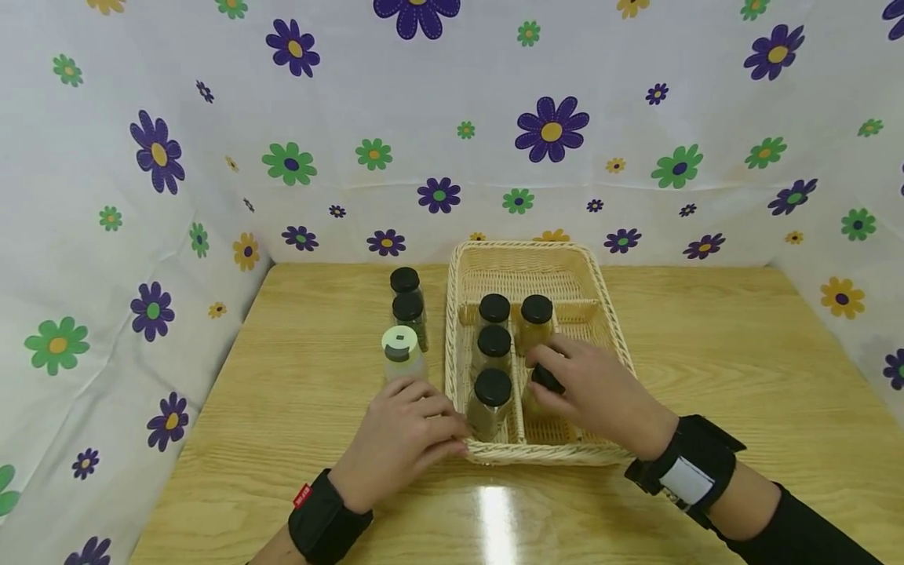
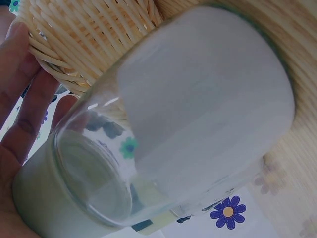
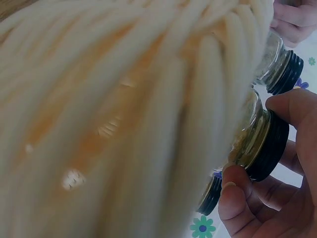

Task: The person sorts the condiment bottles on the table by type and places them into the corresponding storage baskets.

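My right hand [image 1: 596, 388] grips the black lid of a glass jar [image 3: 270, 146] at the front of the basket's right-middle compartment, thumb and fingers round the lid. The jar's contents look yellowish. My left hand [image 1: 406, 435] rests its outstretched fingers against the front left corner of the wicker basket [image 1: 452, 314]. In the left wrist view, a large glass jar [image 2: 208, 99] with a pale lid lies close by that palm; the hand hides it in the head view. Just beyond the left hand stands a jar with a pale green lid [image 1: 400, 345].
Several black-lidded jars [image 1: 492, 387] stand in a row in the left compartment. Another black-lidded jar [image 1: 537, 310] is behind the gripped one. Two more dark-lidded jars [image 1: 407, 308] stand on the wooden table [image 1: 318, 337] left of the basket. Flowered cloth [image 1: 480, 157] surrounds the table.
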Motion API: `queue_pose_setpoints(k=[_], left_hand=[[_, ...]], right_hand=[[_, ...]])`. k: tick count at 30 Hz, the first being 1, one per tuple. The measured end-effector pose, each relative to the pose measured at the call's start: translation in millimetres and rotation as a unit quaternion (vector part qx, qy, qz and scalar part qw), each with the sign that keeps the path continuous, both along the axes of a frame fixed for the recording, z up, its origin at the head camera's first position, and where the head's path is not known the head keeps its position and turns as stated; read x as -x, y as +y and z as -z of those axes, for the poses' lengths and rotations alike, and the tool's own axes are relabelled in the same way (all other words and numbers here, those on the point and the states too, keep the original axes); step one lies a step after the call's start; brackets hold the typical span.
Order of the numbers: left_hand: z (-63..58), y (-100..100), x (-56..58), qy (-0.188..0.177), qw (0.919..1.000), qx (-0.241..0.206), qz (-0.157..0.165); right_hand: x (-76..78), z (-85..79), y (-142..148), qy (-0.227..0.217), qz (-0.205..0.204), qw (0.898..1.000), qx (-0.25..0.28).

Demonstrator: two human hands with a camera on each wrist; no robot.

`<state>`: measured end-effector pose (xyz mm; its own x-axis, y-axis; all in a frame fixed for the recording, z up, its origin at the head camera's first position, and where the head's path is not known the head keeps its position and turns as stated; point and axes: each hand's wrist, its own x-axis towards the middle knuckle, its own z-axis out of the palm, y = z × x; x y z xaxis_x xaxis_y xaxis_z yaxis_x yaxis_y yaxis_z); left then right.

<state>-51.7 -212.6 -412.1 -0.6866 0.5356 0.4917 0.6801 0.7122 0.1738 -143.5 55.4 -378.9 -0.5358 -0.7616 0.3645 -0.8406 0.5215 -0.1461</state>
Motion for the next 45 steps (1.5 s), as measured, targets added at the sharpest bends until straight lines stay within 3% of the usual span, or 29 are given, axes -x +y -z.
queue_pose_setpoints(k=[30, 45], left_hand=[[-2.2, 0, 0.3, -0.001, 1.0000, 0.004, 0.000], [0.2, -1, 1.5, 0.002, 1.0000, 0.000, 0.006]], right_hand=[[-0.5, 10.5, 3, -0.019, 0.010, 0.999, 0.025], [-13.1, 13.8, 18, -0.023, 0.035, 0.999, 0.028]])
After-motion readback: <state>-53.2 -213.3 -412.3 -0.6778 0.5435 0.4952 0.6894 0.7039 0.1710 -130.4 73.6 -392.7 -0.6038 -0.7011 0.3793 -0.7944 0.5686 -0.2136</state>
